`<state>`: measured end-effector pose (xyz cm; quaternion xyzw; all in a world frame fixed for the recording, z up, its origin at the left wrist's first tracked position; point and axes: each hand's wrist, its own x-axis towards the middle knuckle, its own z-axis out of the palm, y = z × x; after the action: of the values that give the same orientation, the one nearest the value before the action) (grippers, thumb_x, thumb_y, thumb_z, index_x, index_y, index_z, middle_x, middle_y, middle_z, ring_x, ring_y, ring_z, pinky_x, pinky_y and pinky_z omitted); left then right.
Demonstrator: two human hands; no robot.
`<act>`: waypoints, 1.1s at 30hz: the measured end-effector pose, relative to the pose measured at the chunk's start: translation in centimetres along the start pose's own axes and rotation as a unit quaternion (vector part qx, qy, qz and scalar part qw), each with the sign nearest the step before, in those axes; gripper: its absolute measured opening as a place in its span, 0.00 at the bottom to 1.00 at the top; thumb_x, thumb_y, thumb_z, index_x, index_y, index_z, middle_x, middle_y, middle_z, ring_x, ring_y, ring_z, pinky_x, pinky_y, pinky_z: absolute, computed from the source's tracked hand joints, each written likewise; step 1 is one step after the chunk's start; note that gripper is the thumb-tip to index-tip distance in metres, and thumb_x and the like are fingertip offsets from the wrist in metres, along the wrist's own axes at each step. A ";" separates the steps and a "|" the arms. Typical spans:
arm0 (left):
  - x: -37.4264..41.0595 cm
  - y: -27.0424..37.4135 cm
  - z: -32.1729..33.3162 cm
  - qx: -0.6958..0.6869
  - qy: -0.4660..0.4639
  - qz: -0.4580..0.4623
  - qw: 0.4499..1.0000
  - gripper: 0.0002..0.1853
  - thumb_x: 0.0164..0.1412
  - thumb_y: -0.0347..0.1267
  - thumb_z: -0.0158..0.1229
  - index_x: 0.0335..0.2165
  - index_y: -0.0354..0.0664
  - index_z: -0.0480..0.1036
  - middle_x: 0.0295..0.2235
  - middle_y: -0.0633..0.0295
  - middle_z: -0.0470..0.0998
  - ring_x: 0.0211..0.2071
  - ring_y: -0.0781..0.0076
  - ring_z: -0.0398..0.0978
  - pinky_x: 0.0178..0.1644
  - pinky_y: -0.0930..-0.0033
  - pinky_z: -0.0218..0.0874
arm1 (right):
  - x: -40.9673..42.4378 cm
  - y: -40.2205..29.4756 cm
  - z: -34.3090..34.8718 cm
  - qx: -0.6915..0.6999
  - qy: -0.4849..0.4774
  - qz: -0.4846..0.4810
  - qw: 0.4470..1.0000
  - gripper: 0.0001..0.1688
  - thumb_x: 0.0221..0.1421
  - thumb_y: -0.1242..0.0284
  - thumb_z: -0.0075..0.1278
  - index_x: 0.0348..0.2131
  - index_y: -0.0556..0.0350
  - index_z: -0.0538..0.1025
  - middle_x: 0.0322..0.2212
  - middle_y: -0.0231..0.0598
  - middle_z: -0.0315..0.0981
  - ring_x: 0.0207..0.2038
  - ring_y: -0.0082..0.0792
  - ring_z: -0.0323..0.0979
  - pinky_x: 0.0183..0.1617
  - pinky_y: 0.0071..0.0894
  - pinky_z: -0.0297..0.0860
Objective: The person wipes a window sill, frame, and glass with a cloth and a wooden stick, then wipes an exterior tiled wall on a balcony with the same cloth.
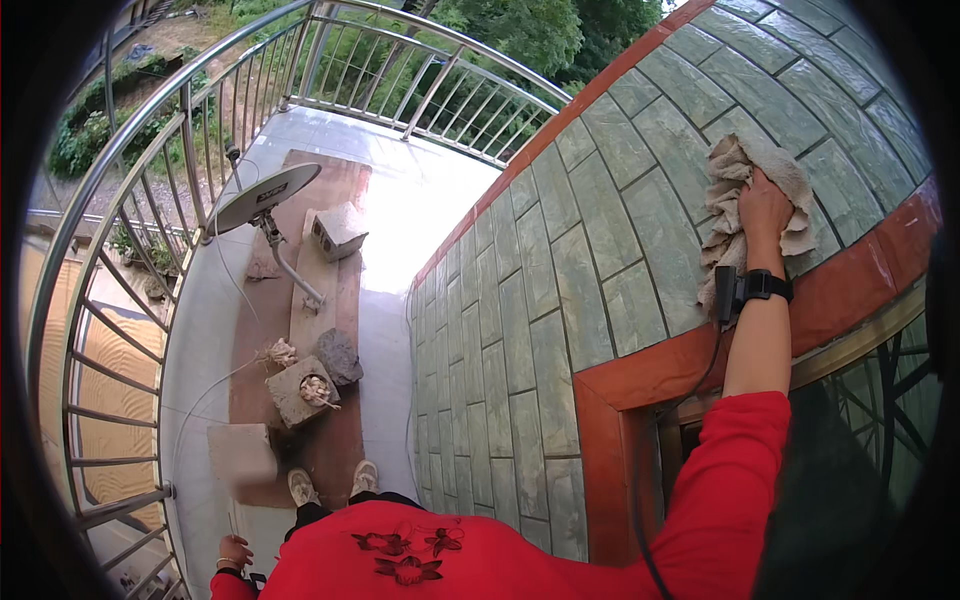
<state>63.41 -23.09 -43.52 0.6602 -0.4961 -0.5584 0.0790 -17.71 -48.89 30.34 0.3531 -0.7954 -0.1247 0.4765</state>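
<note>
My right hand point(766, 201) presses a crumpled beige cloth point(787, 166) against the green tiled wall point(592, 202), just above the red-brown trim point(847, 277) of the window or door frame. The cloth bunches out on both sides of the hand and hangs down along the wrist, and the fingers are partly sunk in its folds. A black strapped device with a cable sits on that wrist. Low at the left, my left hand point(235, 551) hangs beside my body, its fingers loosely curled; I cannot tell whether anything is in it.
Metal railings point(187, 142) bound the balcony at left and far end. A satellite dish point(266, 196) stands on a brown board point(255, 315) weighted with concrete blocks point(296, 390) and a grey stone point(339, 356). A pale block point(241, 452) lies near my feet. A thin cable point(180, 427) crosses the floor.
</note>
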 end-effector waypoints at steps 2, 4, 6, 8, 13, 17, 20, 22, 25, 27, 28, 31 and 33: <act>-2.8 -1.7 -0.4 0.000 0.001 -0.041 0.999 0.06 0.55 0.23 0.45 0.29 0.32 0.70 0.18 0.49 0.73 0.18 0.55 0.74 0.17 0.57 0.65 | -2.6 -5.3 8.2 0.012 -0.021 -0.064 0.998 0.28 0.59 0.60 0.45 0.57 0.43 0.67 0.50 0.49 0.70 0.47 0.51 0.72 0.50 0.47 0.67; -4.2 -2.0 -0.2 -0.041 0.024 -0.088 0.995 0.03 0.52 0.26 0.52 0.27 0.37 0.70 0.23 0.52 0.73 0.23 0.55 0.73 0.22 0.55 0.63 | -7.2 -11.0 16.3 0.045 -0.040 -0.125 0.990 0.28 0.60 0.58 0.44 0.57 0.45 0.67 0.53 0.47 0.68 0.49 0.49 0.70 0.53 0.44 0.65; -4.1 -1.9 -0.5 0.101 0.017 -0.043 0.994 0.07 0.47 0.26 0.56 0.30 0.40 0.72 0.27 0.54 0.75 0.29 0.54 0.73 0.30 0.54 0.64 | -15.3 -16.6 24.0 0.093 -0.059 -0.180 0.977 0.29 0.61 0.56 0.43 0.57 0.47 0.67 0.55 0.45 0.65 0.52 0.48 0.68 0.56 0.40 0.64; -3.5 -3.5 -1.0 0.286 0.096 0.073 0.951 0.11 0.45 0.27 0.59 0.32 0.43 0.74 0.29 0.54 0.76 0.33 0.51 0.74 0.36 0.53 0.65 | -26.5 -21.1 29.8 0.160 -0.072 -0.232 0.957 0.30 0.62 0.55 0.42 0.57 0.49 0.66 0.57 0.43 0.63 0.54 0.47 0.65 0.58 0.37 0.62; -3.7 1.2 -2.2 0.268 0.166 0.094 0.944 0.07 0.49 0.29 0.57 0.31 0.45 0.74 0.25 0.57 0.77 0.28 0.53 0.74 0.32 0.54 0.65 | -50.9 -25.7 29.4 0.204 -0.213 -0.390 0.872 0.20 0.56 0.58 0.43 0.44 0.46 0.72 0.46 0.37 0.68 0.48 0.39 0.67 0.53 0.32 0.61; -1.8 1.7 -3.3 0.290 0.113 0.079 0.947 0.05 0.51 0.31 0.56 0.29 0.45 0.74 0.25 0.56 0.76 0.28 0.53 0.74 0.31 0.52 0.64 | -62.7 -19.8 24.1 0.141 -0.319 -0.485 0.802 0.15 0.50 0.59 0.46 0.35 0.40 0.77 0.35 0.33 0.73 0.42 0.31 0.71 0.45 0.30 0.62; 1.2 3.4 -3.7 0.323 0.069 0.137 0.934 0.07 0.57 0.33 0.51 0.28 0.43 0.73 0.27 0.51 0.76 0.28 0.52 0.74 0.29 0.50 0.63 | -64.3 -15.6 16.2 0.262 -0.486 -0.421 0.719 0.20 0.52 0.64 0.45 0.45 0.42 0.74 0.42 0.38 0.73 0.47 0.39 0.70 0.51 0.34 0.63; 4.2 6.2 -2.6 0.241 0.057 0.214 0.945 0.07 0.57 0.32 0.50 0.31 0.42 0.74 0.29 0.51 0.77 0.29 0.53 0.75 0.30 0.51 0.64 | -67.0 -12.2 16.0 0.285 -0.592 -0.380 0.651 0.26 0.54 0.74 0.43 0.54 0.49 0.69 0.52 0.48 0.68 0.54 0.50 0.66 0.55 0.43 0.66; 8.3 14.7 -1.4 0.201 -0.062 0.198 0.957 0.11 0.62 0.31 0.46 0.40 0.39 0.71 0.29 0.54 0.77 0.29 0.57 0.75 0.33 0.54 0.65 | -68.2 -11.1 14.0 0.483 -0.452 -0.233 0.713 0.29 0.53 0.76 0.44 0.56 0.51 0.66 0.49 0.53 0.70 0.53 0.54 0.67 0.55 0.42 0.65; 6.6 28.1 -1.6 0.078 -0.173 0.063 0.980 0.13 0.65 0.31 0.44 0.44 0.39 0.69 0.27 0.55 0.76 0.30 0.59 0.75 0.34 0.56 0.65 | -66.0 -12.9 11.3 0.499 -0.463 -0.106 0.725 0.30 0.51 0.77 0.44 0.56 0.52 0.66 0.45 0.57 0.72 0.49 0.58 0.69 0.53 0.46 0.65; 7.3 31.3 0.1 0.075 -0.207 0.063 0.973 0.14 0.66 0.33 0.43 0.46 0.38 0.68 0.29 0.55 0.76 0.31 0.60 0.75 0.36 0.58 0.65 | -64.0 -13.6 9.7 0.493 -0.474 -0.062 0.727 0.31 0.52 0.74 0.46 0.57 0.50 0.65 0.45 0.57 0.72 0.49 0.59 0.69 0.52 0.47 0.66; 10.2 38.3 6.5 0.098 -0.267 0.355 0.891 0.18 0.68 0.36 0.43 0.52 0.39 0.65 0.35 0.51 0.77 0.36 0.62 0.76 0.43 0.61 0.66 | -57.0 -15.7 5.4 0.530 -0.464 0.028 0.709 0.33 0.54 0.68 0.49 0.59 0.47 0.63 0.44 0.58 0.72 0.47 0.59 0.70 0.49 0.48 0.67; 6.9 46.9 9.8 0.057 -0.351 0.409 0.840 0.21 0.69 0.38 0.43 0.54 0.38 0.63 0.39 0.47 0.77 0.40 0.59 0.75 0.47 0.63 0.65 | -53.3 -16.8 3.3 0.578 -0.436 0.053 0.687 0.34 0.55 0.65 0.51 0.59 0.47 0.63 0.44 0.58 0.73 0.47 0.58 0.71 0.48 0.46 0.68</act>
<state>28.03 -46.99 -20.78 0.1606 -0.7465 -0.6404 0.0831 2.71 -25.19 -16.05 0.4220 -0.8453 0.2452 -0.2173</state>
